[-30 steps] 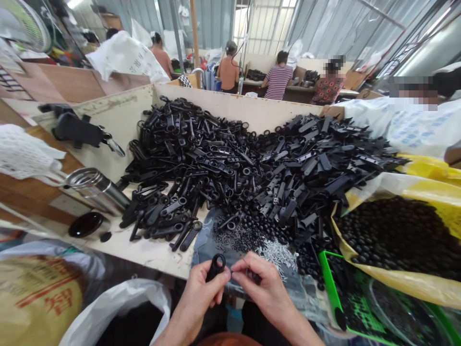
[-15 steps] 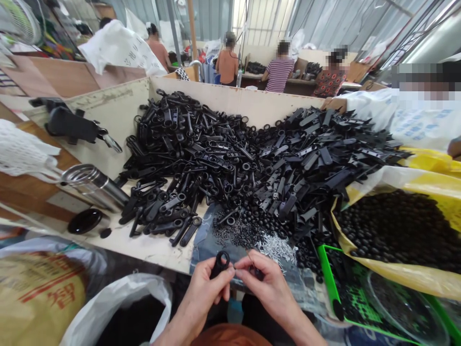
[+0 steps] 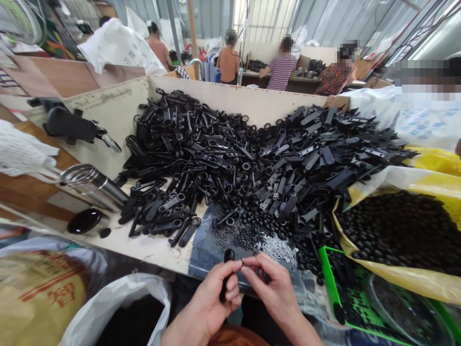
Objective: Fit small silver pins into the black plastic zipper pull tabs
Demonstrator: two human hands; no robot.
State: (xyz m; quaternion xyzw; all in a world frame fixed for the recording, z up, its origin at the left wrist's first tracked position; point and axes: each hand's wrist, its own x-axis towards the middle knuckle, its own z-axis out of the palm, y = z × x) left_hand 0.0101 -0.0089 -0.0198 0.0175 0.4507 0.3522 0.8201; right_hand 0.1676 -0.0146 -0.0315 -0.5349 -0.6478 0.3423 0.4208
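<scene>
- Nearest, low in the middle, the left hand (image 3: pixel 220 290) has its grip closed around a slim black part with a rounded end (image 3: pixel 229 255), held upright above the near edge of the counter (image 3: pixel 154 247).
- And right beside it, the right hand (image 3: pixel 271 278): grip narrow, thumb and forefinger pinched at the left thumb tip. Whatever is between them is too small to tell. A dark piece shows under the curled fingers.
- Down at near left, a white plastic sack (image 3: pixel 163 288) gapes open over dark contents.
- Near right, here's a bright green plastic tray (image 3: pixel 328 276), a clear round plastic dish inside.
- Just beyond the hands, a dark blue-grey cloth (image 3: pixel 203 252) carries a scatter of thin silver metal pins (image 3: pixel 277 247), with small black beads (image 3: pixel 272 226) behind them.
- Over to the right, a yellow and translucent plastic sack (image 3: pixel 399 276) brims with black balls (image 3: pixel 403 221).
- Left side, a shiny steel flask (image 3: pixel 104 192) leans by a glossy black round lid (image 3: pixel 84 221).
- Farther in, two big heaps: black ring-ended parts (image 3: pixel 187 144) left, flat black pieces (image 3: pixel 320 144) right, against a cream board wall (image 3: pixel 259 103).
- Far back, a person in a striped purple top (image 3: pixel 283 72) sits at another worktop.
</scene>
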